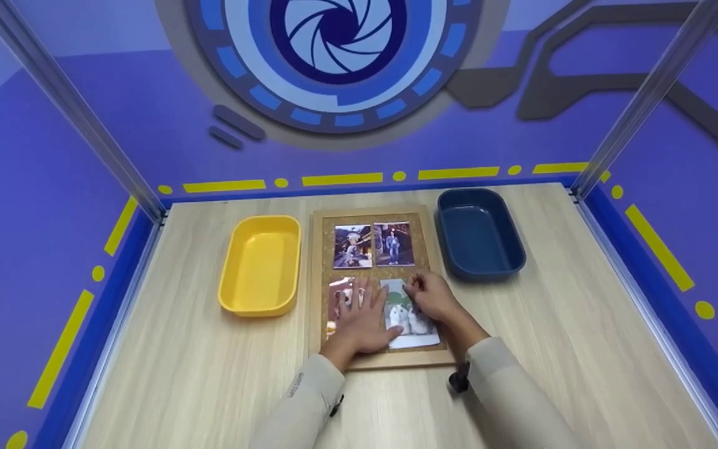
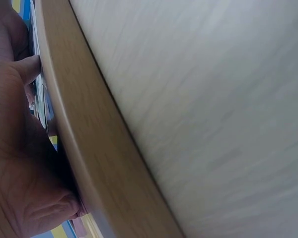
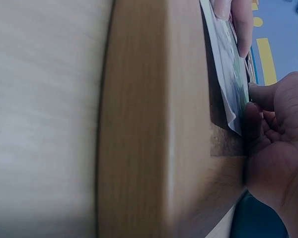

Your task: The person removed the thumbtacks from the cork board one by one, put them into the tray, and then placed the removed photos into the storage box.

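Note:
A cork board (image 1: 364, 273) in a wooden frame lies on the table with photos in two rows. My left hand (image 1: 362, 321) rests on it, fingers spread over the lower left photo (image 1: 334, 305) and the thumb on the lower right photo (image 1: 414, 333) of white and grey animals. At that photo's upper right corner, my right hand (image 1: 432, 298) has curled fingers, thumb and index tip pinched together on a small object mostly hidden by them. In the right wrist view, the near corner of this photo (image 3: 231, 116) lifts slightly off the cork.
To the board's left stands a yellow tray (image 1: 225, 293), and a dark blue tray (image 1: 518, 249) is close by its right upper side. Two upper photos, one of a figure (image 1: 353, 246) and one of a standing person (image 1: 394, 243), lie side by side. Blue printed walls surround the table.

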A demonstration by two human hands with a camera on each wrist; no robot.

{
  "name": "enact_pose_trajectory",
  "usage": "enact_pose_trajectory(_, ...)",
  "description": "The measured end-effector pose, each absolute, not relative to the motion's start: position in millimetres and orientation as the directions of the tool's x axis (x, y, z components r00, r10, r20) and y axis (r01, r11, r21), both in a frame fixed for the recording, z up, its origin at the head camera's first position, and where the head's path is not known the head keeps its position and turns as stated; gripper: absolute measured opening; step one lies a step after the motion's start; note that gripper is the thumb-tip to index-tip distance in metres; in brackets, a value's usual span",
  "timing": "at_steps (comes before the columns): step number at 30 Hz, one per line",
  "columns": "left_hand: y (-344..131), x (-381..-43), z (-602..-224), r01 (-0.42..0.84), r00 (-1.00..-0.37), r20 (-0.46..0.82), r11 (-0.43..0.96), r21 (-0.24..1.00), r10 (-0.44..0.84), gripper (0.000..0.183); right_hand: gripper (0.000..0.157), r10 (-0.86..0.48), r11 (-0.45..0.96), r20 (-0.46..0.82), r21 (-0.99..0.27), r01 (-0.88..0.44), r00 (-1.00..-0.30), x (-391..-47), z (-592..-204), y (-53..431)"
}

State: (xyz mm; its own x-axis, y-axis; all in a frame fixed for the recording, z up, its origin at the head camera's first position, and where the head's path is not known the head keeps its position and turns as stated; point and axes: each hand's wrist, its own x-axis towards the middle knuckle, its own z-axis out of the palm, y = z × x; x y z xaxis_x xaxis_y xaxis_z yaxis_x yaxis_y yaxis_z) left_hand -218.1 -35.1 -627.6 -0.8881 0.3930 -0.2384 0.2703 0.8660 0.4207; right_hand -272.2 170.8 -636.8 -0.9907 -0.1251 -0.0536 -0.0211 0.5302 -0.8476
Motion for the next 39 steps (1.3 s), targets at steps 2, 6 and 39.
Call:
enact_pose_trajectory(2, -35, -218, -627, 0.273, -0.888, -0.236, 0.865, 0.421, 0.395, 0.098, 0.012, -0.124, 0.532, -0.05, -0.846, -0.024, -0.991, -272, -636, 171)
enact_pose_trajectory(6, -34, -220, -628, 0.278, -0.886, -0.238, 0.866, 0.415, 0.398, 0.099, 0.012, -0.125, 0.538, -0.044, -0.842, -0.031, -0.991, -272, -635, 172)
enact_pose_trajectory(39, -35, -223, -642, 0.26, -0.888, -0.234, 0.852, 0.455, 0.396, 0.101, 0.012, -0.119, 0.535, -0.067, -0.845, -0.007, -0.991, -270, -638, 172)
